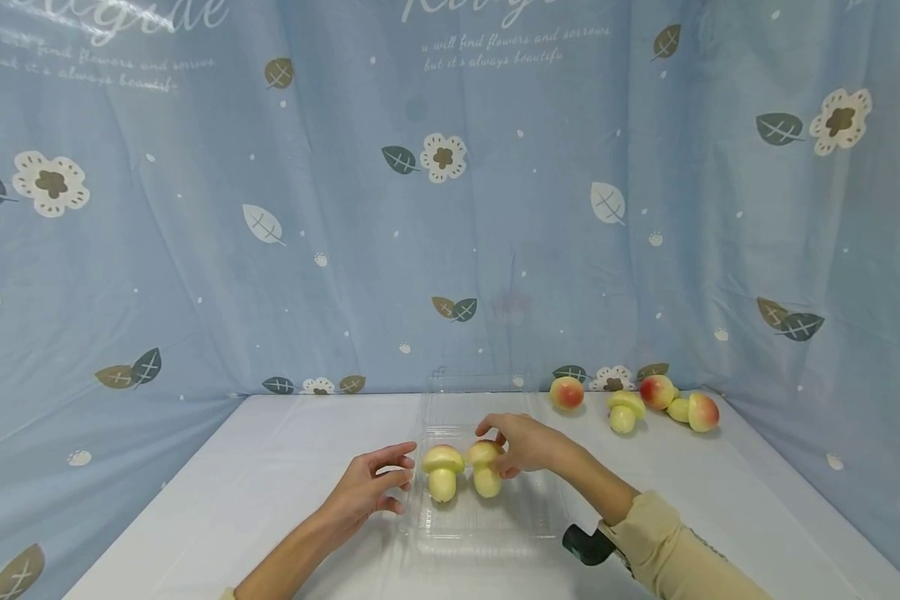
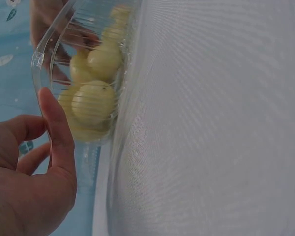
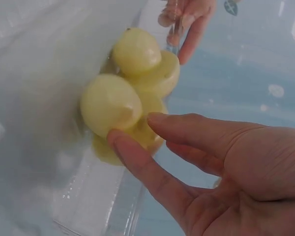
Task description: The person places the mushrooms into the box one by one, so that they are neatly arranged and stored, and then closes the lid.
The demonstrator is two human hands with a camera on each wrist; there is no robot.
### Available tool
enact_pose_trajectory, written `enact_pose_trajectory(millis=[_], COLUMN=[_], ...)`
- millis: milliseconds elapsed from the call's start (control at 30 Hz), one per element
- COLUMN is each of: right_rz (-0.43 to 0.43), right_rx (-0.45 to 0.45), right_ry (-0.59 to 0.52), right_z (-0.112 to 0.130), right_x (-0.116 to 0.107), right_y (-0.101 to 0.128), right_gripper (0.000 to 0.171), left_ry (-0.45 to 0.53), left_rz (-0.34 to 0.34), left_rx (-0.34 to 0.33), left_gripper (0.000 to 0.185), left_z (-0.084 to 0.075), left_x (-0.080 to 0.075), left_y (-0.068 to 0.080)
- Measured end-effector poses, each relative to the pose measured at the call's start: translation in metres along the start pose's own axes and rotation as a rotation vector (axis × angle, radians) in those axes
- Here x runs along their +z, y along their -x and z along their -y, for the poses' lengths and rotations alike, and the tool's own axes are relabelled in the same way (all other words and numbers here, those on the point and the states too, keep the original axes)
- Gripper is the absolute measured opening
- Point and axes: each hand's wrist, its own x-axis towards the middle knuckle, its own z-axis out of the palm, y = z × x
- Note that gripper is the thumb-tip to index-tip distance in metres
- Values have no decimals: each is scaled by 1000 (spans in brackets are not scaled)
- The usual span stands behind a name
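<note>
Two toy mushrooms, pale yellow with reddish cap tops, lie side by side in an open clear plastic box (image 1: 457, 527). The left mushroom (image 1: 442, 485) is untouched. My right hand (image 1: 527, 446) has its thumb and a finger about the cap of the right mushroom (image 1: 487, 481). In the right wrist view, the fingertips overlap that yellow cap and stem edge. At the box's left side, my left hand (image 1: 363, 487) pinches the rim. The left wrist view shows the thumb (image 2: 59, 130) on one side of the clear rim and fingers on the other.
Behind the box stands its raised clear lid (image 1: 461, 404). At the back right of the white table (image 1: 285, 450) are several more mushrooms, one upright mushroom (image 1: 624, 412) and a red-topped one (image 1: 567, 393) among them. A blue patterned curtain (image 1: 345, 250) hangs around the table.
</note>
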Motion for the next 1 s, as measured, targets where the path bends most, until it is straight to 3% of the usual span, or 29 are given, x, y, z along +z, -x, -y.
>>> enact_pose_trajectory(millis=[600, 1000], right_rz=[25, -25], right_rx=[14, -84], right_ry=[-10, -94], right_z=[-9, -24], right_x=[-13, -29], right_y=[8, 22], right_gripper=[49, 53], left_ry=[12, 11], left_rz=[1, -1], left_rx=[0, 1], left_gripper=[59, 59], left_z=[0, 1], left_x=[1, 0], left_y=[0, -1])
